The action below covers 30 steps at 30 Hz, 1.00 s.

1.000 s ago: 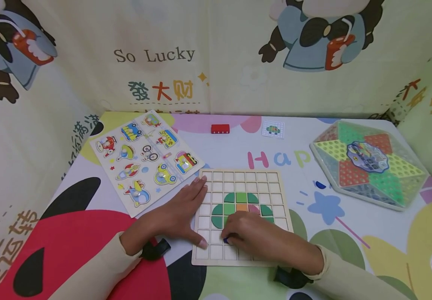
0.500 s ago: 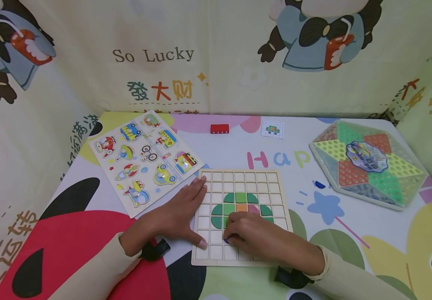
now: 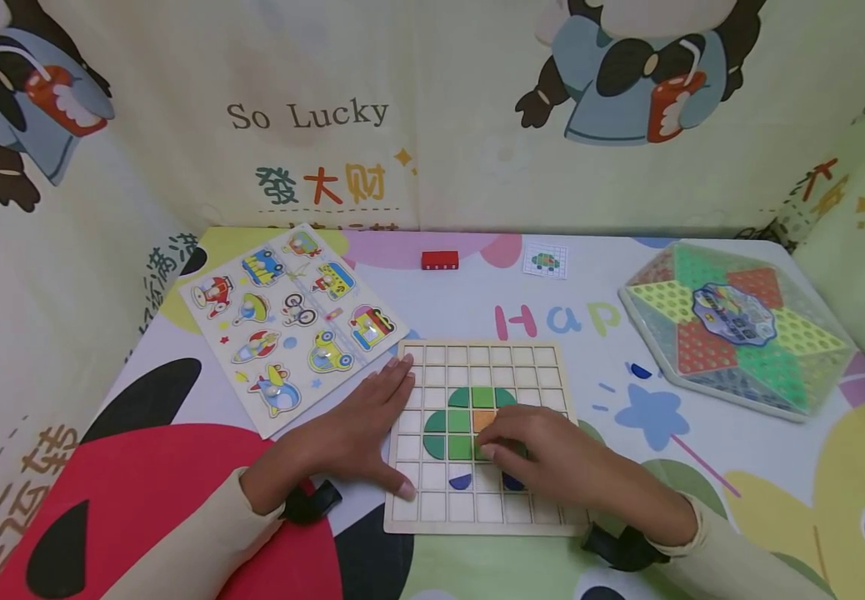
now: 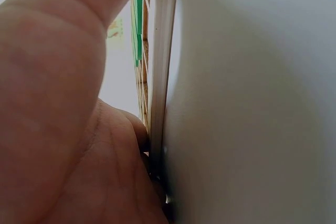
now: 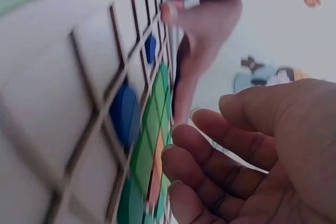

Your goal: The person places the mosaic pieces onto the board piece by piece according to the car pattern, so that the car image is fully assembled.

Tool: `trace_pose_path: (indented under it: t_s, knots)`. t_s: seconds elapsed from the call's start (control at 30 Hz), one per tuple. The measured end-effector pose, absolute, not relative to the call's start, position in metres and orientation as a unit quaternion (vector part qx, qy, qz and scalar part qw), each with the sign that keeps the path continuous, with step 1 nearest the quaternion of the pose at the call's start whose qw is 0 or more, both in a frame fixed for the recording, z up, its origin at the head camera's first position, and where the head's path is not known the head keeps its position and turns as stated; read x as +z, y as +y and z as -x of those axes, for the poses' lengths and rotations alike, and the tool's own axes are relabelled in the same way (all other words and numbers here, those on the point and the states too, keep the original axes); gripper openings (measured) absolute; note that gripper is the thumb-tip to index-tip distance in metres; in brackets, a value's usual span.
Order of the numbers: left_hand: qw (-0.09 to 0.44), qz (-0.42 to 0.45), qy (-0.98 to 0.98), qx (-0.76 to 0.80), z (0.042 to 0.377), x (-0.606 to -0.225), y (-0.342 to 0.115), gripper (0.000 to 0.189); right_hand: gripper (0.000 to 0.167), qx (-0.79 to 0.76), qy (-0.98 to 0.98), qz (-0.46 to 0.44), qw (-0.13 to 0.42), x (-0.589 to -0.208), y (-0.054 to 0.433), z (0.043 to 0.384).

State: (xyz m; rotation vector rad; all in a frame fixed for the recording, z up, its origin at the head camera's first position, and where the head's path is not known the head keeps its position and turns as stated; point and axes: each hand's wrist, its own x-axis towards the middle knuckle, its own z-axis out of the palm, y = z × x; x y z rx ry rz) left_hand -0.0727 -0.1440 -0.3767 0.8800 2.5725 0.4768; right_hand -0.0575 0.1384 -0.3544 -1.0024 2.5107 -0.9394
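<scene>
A wooden grid board (image 3: 427, 510) lies on the table with green tiles (image 3: 459, 423) and an orange tile (image 3: 483, 419) set in its squares. Lower down, two dark blue half-round pieces (image 3: 460, 482) sit in separate squares. My left hand (image 3: 353, 429) rests along the board's left edge, fingers extended and thumb over its frame. Over the right part of the tiles is my right hand (image 3: 552, 450), hiding some of them. In the right wrist view its fingers (image 5: 197, 163) bend loosely beside the board, with nothing between them and the thumb.
Left of the board lies a picture puzzle board (image 3: 290, 325) with vehicles. At the back are a red block (image 3: 440, 260) and a small pattern card (image 3: 546, 260). A hexagonal checkers box (image 3: 736, 329) stands at right, with a loose blue piece (image 3: 639, 371) beside it.
My right hand has released the left blue half-round piece, which now shows in its square. That hand has moved right and slightly up. The left hand stays at the board's edge.
</scene>
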Motion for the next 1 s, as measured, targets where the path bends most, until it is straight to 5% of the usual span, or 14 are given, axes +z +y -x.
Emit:
trace_pose_path:
  t_s: [0.33, 1.0]
  knots:
    - [0.187, -0.314, 0.913, 0.179, 0.071, -0.377, -0.146, 0.13, 0.013, -0.342, 0.874, 0.324, 0.117, -0.356, 0.187, 0.067]
    - [0.19, -0.315, 0.914, 0.173, 0.073, -0.376, -0.144, 0.13, 0.023, -0.246, 0.934, 0.252, -0.056, -0.364, 0.269, 0.1]
